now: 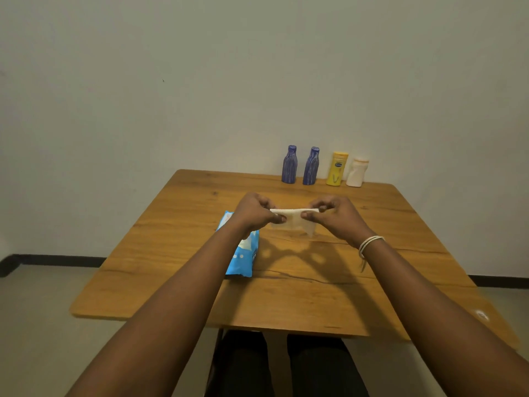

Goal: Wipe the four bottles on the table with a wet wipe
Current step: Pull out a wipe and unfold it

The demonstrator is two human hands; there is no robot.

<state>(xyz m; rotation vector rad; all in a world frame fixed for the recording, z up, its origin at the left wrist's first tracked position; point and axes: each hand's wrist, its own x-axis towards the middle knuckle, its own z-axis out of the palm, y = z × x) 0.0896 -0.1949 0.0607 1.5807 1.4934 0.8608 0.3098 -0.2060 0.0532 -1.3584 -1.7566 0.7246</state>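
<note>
Tearing is the first risk, as I judge it: the left hand (253, 213) and the right hand (335, 214) each pinch one end of the wet wipe (294, 220) between thumb and curled fingers, and the sheet is stretched taut between the two sets of fingertips, held above the table (372, 282). Pulling harder could rip it or slip it out of one pinch; a loose corner droops just below the right thumb, so the sheet looks only partly unfolded and might bunch when it is put to a bottle.

Knocking over is the second risk. Beyond the fingertips, well apart from them, four bottles stand upright in a close row at the far edge by the wall: a blue bottle (289, 166), a second blue bottle (311, 167), a yellow bottle (337, 169) and a white bottle (356, 173). A reach for one could topple its neighbour, and a damp sheet may make the plastic slippery.

Contents: all four are capped, and what is inside cannot be told. Under the left wrist lies the blue wipes pack (242, 256), flat on the table; a pale patch shows on its top near the wrist, but whether the flap is open cannot be told, and an open flap would dry the remaining sheets
</note>
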